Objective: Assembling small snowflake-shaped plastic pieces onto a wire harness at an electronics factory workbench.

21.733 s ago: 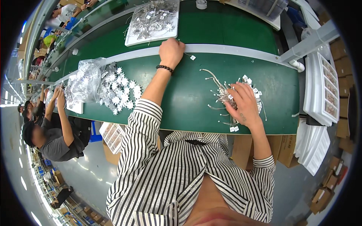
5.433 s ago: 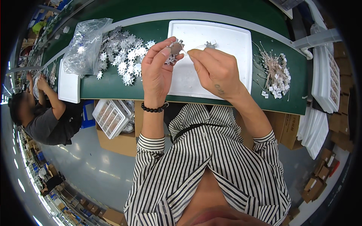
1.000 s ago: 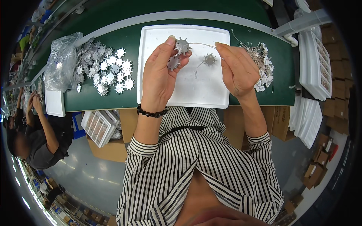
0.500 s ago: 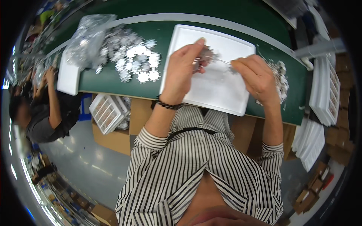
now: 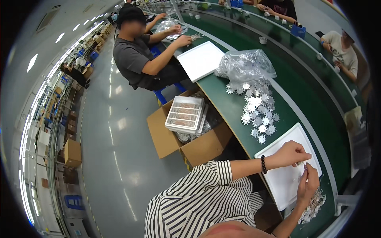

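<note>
My left hand, with a dark beaded bracelet at the wrist, is closed in a pinch above a white tray. Between its fingertips shows a bit of a small silvery metal piece, mostly hidden. My right hand meets it from below, its fingers pinched close to the same spot; what they grip is too small to make out. Beyond the tray lies a heap of star-shaped silver metal pieces. Near my right forearm is a pile of small parts with thin wires.
A clear plastic bag rests against the star pieces, beside another white tray. An open cardboard box with stacked white divided trays stands by the green bench. A co-worker sits farther along; others work across the bench.
The view has swung far to the left, bringing the co-worker and aisle into sight. My hands, apart before with a thin wire-like line between them, have come together at the fingertips.
</note>
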